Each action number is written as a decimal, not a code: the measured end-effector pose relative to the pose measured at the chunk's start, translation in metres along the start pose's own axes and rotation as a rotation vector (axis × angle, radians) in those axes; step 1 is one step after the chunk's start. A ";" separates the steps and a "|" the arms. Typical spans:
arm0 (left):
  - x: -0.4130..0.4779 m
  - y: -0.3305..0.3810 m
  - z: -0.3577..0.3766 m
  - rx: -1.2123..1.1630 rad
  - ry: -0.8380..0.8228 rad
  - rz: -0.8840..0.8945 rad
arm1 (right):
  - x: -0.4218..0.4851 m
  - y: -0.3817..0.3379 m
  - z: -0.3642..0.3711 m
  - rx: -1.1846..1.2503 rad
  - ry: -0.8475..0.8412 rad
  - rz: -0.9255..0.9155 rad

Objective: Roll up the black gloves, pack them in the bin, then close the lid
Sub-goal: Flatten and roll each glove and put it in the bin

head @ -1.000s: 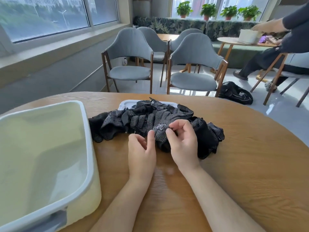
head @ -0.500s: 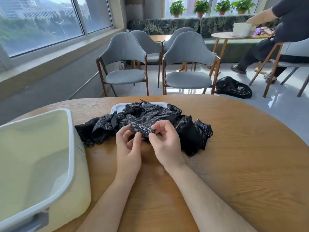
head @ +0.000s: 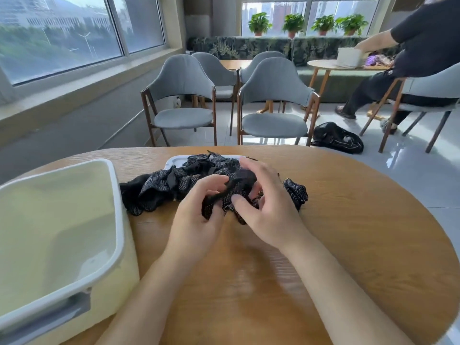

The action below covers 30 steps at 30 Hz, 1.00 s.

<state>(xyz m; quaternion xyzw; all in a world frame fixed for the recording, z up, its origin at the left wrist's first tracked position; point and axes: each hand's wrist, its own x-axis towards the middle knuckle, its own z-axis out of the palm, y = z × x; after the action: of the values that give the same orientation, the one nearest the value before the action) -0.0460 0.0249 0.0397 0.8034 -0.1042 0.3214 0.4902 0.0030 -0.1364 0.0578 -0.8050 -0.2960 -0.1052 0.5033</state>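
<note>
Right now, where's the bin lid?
Head view: the lid lies flat at the far middle of the table, mostly under the black gloves, right of the open bin.

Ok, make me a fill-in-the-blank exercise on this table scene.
1. The left hand and the right hand both grip one black ____.
2. The bin stands to the ____ of the gloves.
3. The white lid lies partly ____ the gloves.
Missing words: glove; left; under.
</note>
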 end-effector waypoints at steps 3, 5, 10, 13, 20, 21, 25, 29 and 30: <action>-0.003 0.014 -0.003 0.047 -0.025 0.013 | 0.007 -0.011 -0.017 0.059 -0.059 0.175; -0.004 0.018 -0.001 0.050 0.051 -0.098 | 0.005 -0.011 -0.023 0.176 -0.057 0.232; -0.004 0.012 0.005 -0.308 -0.051 -0.681 | -0.009 0.003 -0.026 0.430 -0.079 0.337; -0.008 0.013 0.007 -0.461 -0.105 -0.676 | -0.016 0.014 -0.018 0.371 0.004 0.360; -0.013 0.016 0.014 -0.448 -0.072 -0.669 | -0.022 0.027 -0.020 0.243 -0.179 0.474; -0.010 0.015 0.013 -0.397 -0.069 -0.668 | -0.019 0.028 -0.019 0.186 -0.166 0.477; 0.016 0.019 0.009 -0.123 0.005 -0.528 | 0.007 0.014 -0.017 0.108 -0.053 0.383; 0.037 0.041 -0.005 0.025 0.102 -0.271 | 0.018 -0.007 -0.029 0.122 0.078 0.172; 0.035 0.043 -0.008 0.039 0.099 -0.222 | 0.014 -0.009 -0.032 0.119 0.087 0.115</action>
<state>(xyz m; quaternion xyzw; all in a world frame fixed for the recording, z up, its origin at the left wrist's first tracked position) -0.0428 0.0157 0.0953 0.8026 0.0163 0.3065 0.5115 0.0132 -0.1563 0.0856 -0.7840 -0.2327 -0.0932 0.5679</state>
